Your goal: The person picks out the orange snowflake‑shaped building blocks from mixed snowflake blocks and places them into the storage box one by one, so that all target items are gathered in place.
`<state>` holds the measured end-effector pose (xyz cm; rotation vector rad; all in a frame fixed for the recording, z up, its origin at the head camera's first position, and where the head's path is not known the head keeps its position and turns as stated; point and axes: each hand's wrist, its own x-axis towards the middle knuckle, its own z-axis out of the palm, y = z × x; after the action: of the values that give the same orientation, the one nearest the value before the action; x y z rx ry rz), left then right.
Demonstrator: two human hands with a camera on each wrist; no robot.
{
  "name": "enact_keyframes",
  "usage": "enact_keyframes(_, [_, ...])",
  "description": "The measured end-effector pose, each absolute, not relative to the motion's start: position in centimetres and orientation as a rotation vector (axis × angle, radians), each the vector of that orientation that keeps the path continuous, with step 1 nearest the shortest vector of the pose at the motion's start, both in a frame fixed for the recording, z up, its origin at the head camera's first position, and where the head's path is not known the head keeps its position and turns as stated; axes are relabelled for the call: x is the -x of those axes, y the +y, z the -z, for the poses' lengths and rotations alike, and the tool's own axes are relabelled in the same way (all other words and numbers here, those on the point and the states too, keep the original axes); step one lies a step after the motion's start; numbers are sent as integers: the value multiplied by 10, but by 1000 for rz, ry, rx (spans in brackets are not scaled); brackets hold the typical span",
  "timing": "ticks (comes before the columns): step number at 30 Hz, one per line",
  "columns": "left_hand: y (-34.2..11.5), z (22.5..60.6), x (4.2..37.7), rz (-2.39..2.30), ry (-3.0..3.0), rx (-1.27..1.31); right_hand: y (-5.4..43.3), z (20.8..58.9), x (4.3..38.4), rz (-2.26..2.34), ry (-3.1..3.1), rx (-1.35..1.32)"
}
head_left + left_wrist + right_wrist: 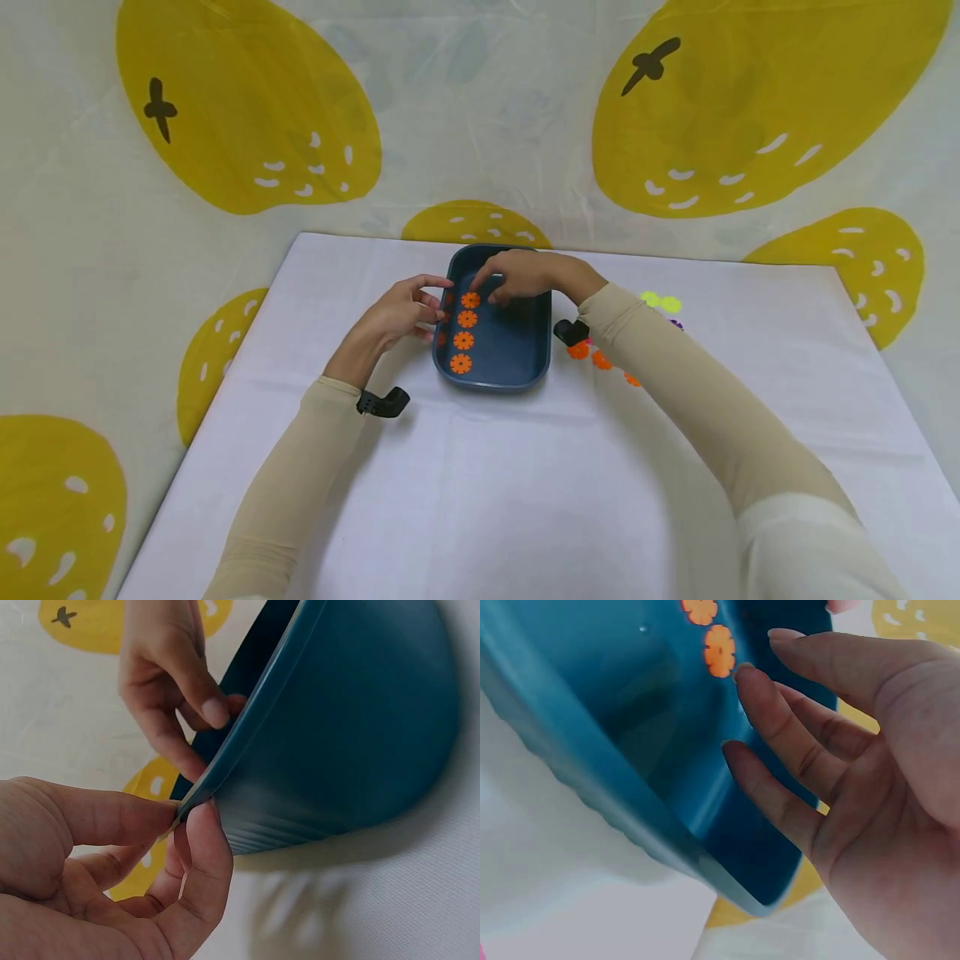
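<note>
A dark blue rectangular tray [510, 350] with raised walls stands on the cloth. Along its left side several orange notched plastic discs [463, 340] lie flat in a straight row. At the tray's left rim is my left hand [401, 315]; in the left wrist view its thumb and a bent finger pinch the rim [247, 720]. My right hand [521, 275] reaches inside the far end of the tray, its fingertips close to the farthest orange disc [720, 651]. Those fingers are loosely bent, and nothing shows between them in the right wrist view.
Right of the tray lie more orange discs [602, 360], yellow-green discs [670, 305] and a purple piece [677, 324], partly hidden by my right forearm. A white cloth [480, 492] covers the table. A curtain with yellow fruit shapes hangs behind its far edge.
</note>
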<state>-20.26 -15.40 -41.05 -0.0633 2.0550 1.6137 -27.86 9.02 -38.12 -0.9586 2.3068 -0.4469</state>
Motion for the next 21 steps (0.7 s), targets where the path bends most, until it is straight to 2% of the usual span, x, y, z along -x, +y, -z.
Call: enact_keyframes(21, [-152, 413, 202, -1615, 2080, 73, 140, 353, 256, 611, 2295, 944])
